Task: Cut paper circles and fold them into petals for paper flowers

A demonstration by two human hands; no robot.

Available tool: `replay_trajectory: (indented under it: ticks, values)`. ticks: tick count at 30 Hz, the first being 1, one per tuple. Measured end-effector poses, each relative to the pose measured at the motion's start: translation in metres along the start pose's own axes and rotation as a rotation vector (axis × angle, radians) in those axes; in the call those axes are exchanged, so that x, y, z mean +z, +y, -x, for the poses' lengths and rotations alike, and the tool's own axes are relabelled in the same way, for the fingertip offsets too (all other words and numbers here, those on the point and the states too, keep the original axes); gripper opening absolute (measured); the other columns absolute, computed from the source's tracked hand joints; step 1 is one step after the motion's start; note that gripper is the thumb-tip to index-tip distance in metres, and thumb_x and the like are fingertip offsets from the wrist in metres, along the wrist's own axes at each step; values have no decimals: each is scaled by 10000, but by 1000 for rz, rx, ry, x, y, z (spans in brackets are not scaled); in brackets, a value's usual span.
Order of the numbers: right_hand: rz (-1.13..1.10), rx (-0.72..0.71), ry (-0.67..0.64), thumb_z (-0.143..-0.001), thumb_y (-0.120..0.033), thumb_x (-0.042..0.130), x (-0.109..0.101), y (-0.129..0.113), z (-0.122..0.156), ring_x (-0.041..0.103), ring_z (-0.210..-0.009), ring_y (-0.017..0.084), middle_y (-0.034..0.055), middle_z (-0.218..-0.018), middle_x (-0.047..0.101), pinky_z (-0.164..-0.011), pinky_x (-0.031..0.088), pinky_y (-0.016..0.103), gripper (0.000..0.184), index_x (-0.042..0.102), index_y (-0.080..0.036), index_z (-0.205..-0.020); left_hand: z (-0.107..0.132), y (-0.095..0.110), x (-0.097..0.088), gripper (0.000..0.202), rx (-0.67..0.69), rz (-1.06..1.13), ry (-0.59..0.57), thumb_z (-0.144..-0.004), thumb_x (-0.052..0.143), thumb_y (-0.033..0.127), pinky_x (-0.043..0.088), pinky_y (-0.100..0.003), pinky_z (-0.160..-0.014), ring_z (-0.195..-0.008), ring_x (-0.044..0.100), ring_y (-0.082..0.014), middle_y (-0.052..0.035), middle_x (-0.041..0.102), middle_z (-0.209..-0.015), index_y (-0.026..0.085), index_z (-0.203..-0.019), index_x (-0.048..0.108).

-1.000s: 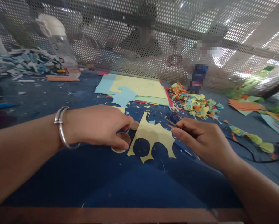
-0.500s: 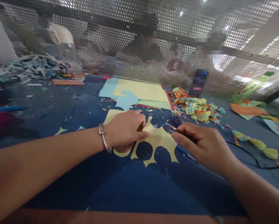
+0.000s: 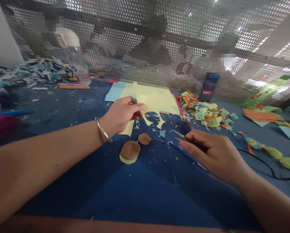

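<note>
My left hand (image 3: 125, 113) pinches a yellow paper offcut (image 3: 160, 121) with curved cut-outs, held up over the stack of coloured sheets. Its upper part blends with the yellow sheets behind it. Beneath that hand, another piece of yellow paper (image 3: 128, 128) shows in part. My right hand (image 3: 211, 152) is closed round a pair of scissors (image 3: 180, 134), blades pointing left, handles hidden by the fingers. Between the hands lie a large wooden disc (image 3: 130, 150), on a yellow paper circle (image 3: 128, 160), and a smaller wooden disc (image 3: 144, 138).
Coloured sheets (image 3: 115, 91) lie at the back by a perforated screen (image 3: 116, 29). Paper scraps (image 3: 215, 115) heap on the right, more (image 3: 38, 72) on the left near a bottle (image 3: 75, 58). A blue stick-like tool (image 3: 184, 152) lies beside my right hand.
My left hand has lifted the yellow offcut up and away, uncovering the wooden discs and the paper circle. The light-blue scrap on the stack is now mostly hidden. My right hand stays nearly still.
</note>
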State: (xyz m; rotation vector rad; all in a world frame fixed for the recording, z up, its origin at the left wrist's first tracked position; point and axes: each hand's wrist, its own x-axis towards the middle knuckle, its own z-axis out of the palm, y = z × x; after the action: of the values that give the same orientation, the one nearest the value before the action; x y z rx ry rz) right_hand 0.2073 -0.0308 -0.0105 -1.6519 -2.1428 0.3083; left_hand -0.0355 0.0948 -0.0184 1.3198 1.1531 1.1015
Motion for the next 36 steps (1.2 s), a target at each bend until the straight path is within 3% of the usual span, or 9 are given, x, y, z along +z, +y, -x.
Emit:
replay_trajectory:
  ticks: [5,9,16,20,22,23,25,29,36]
  values:
    - [-13,1,-14,-960,-625,482,-1,-1,-1,357,-491,102,-59,-538,418,-469,311,231,487,571,-205,-729,-31,10,-38,123,162,-276,286,-828,652,191,403,-276,-526,-569,557,-115,5,600,-702,192,-874,538]
    - [-14,2,-21,-955,-633,481,-1,-2,0,371,-511,106,-50,-564,442,-485,325,234,492,575,-207,-728,-46,8,-77,345,254,-597,505,-849,618,239,397,-284,-624,-700,540,-139,11,583,-816,180,-1166,495]
    - [-14,5,-20,-952,-633,476,-4,-3,2,374,-516,106,-48,-573,454,-494,332,233,493,575,-205,-727,-74,-6,-112,589,9,-1108,259,-596,749,219,440,-371,-676,-788,638,-316,-51,612,-734,129,-1157,595]
    - [-7,-2,-19,-954,-620,481,-4,-4,2,363,-506,104,-53,-560,439,-482,319,230,485,579,-204,-726,-63,4,-111,778,81,-1244,269,-690,720,291,473,-489,-854,-1046,616,-418,-165,659,-1072,109,-1400,459]
    - [-5,-2,-18,-953,-621,482,-4,-4,1,355,-503,103,-55,-551,432,-476,310,230,486,576,-204,-722,-50,9,-103,798,253,-1299,372,-783,660,291,383,-554,-1034,-1310,438,-450,-185,515,-1389,157,-1503,344]
    - [-5,0,-17,-952,-625,481,-4,-5,1,353,-503,104,-55,-549,430,-474,307,230,490,573,-204,-719,-44,10,-96,717,425,-1340,403,-834,614,296,340,-567,-1082,-1354,386,-445,-191,468,-1444,149,-1494,377]
    - [-9,4,-21,-953,-629,480,-3,-5,1,357,-503,103,-54,-551,438,-477,309,229,493,573,-204,-721,-39,5,-81,545,614,-1375,326,-909,525,325,320,-561,-1105,-1363,370,-429,-202,482,-1426,125,-1415,499]
    - [-6,-2,-36,-962,-601,491,-1,-3,1,375,-502,101,-54,-557,455,-487,318,228,465,582,-202,-740,-52,-20,-57,560,547,-1335,-11,-855,589,450,362,-490,-1082,-1265,505,-371,-162,653,-1265,141,-1322,610]
    - [3,-8,-124,-959,-602,509,7,-4,-2,366,-510,102,-61,-553,430,-483,299,229,464,569,-203,-729,-68,-35,-56,592,361,-1266,-45,-813,618,590,384,-479,-1017,-1065,624,-334,-92,765,-1024,174,-1233,661]
